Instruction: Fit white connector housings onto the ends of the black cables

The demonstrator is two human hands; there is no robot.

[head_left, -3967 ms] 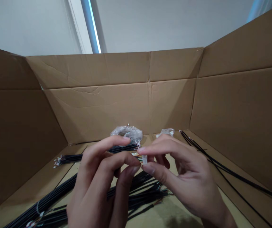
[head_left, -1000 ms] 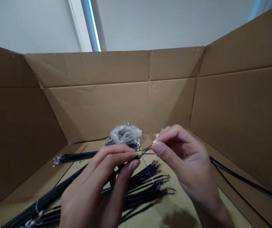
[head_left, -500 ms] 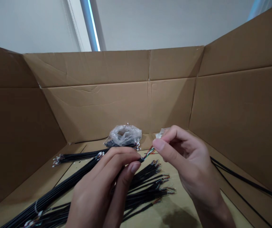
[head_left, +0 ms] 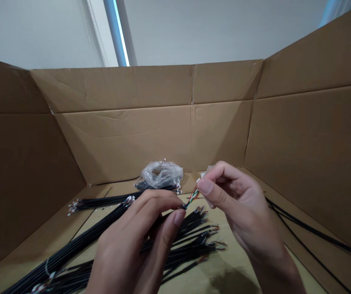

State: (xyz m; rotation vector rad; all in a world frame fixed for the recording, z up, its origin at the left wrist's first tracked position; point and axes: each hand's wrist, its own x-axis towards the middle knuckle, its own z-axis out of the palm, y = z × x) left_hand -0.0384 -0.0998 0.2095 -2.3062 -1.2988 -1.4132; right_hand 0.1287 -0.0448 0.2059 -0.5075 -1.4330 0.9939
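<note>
Between your hands, the coloured wires [head_left: 193, 197] slant up and rightward from the cable end [head_left: 184, 206] pinched in your left hand [head_left: 138, 237] to the white connector [head_left: 198, 181] your right hand [head_left: 239, 204] pinches.

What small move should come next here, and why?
Probably the right hand should roll the white connector slightly into view: its thumb covers most of it, so whether every one of the coloured wires is seated cannot be told. The left hand already grips the black cable just below those wires, which should steady it.
</note>
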